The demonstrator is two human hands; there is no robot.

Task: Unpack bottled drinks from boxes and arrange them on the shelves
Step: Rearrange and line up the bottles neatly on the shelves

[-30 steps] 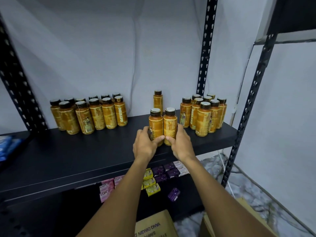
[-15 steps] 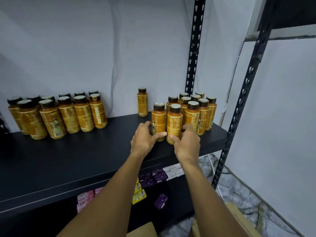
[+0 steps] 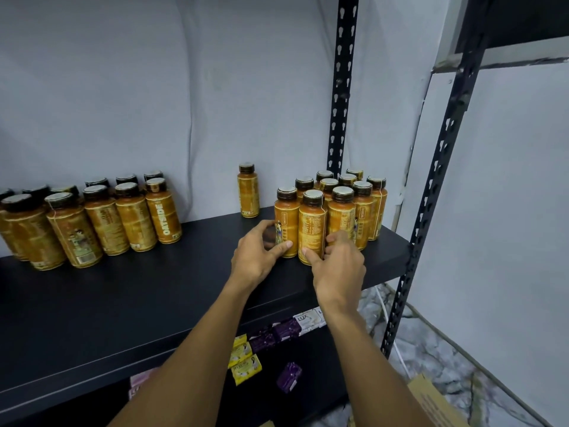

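Two orange bottles with dark caps stand side by side on the black shelf (image 3: 129, 300), at the front of a cluster of bottles (image 3: 354, 192) at its right end. My left hand (image 3: 258, 254) curls round the left bottle (image 3: 286, 220) near its base. My right hand (image 3: 338, 266) holds the right bottle (image 3: 312, 223), thumb on its front and fingers behind it. Both bottles are upright and touch the cluster.
A second group of orange bottles (image 3: 101, 217) stands at the shelf's left, and one single bottle (image 3: 248, 189) at the back wall. Soap packets (image 3: 277, 334) lie on the lower shelf. Slotted black uprights (image 3: 431, 192) frame the right end. A cardboard box (image 3: 431, 399) sits on the floor.
Both hands have slid the two bottles to the right along the shelf until they meet the right-hand cluster. The view has shifted right too.
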